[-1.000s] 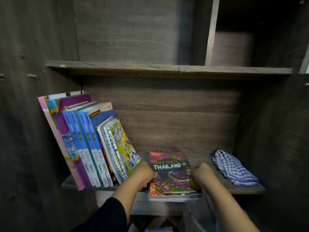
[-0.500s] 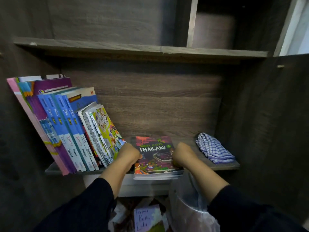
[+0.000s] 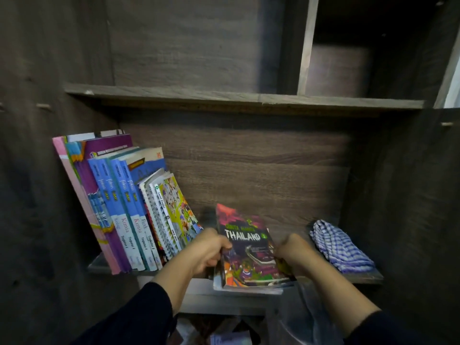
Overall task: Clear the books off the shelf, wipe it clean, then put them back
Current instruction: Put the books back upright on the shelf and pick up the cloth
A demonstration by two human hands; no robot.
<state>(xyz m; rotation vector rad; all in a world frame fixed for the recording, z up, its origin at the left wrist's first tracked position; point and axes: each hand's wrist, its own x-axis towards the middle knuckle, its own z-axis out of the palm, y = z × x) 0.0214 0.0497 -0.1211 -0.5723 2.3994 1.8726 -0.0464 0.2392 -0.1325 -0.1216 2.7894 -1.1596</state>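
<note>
Flanking a small stack of books on both sides: left hand curled round the stack's left edge, thumb side up, fingers tucked under; right hand gripping the right edge, fingertips hidden behind the cover, so exact hold there hard to tell beyond a curled grasp; stack lying flat near the middle of the shelf, front end hanging over the shelf's lip, top cover reading "THAILAND".

Long axis running front to back, pointing from the back panel toward the body, tilted slightly with the far end up and to the left; both hands level with each other at the stack's near half, neither clearly nearer; straight pull toward the body therefore the likely way out, with no turning needed.

Leaning row of books just left of the left hand, tops tipped against the side wall, nearest comic almost touching the left knuckles; risk of that row sliding down once the stack leaves.

Checked cloth bunched at the right end of the shelf, just beside the right wrist, apart from the stack; wiping not yet begun by the look of it, most books on the shelf.
</note>
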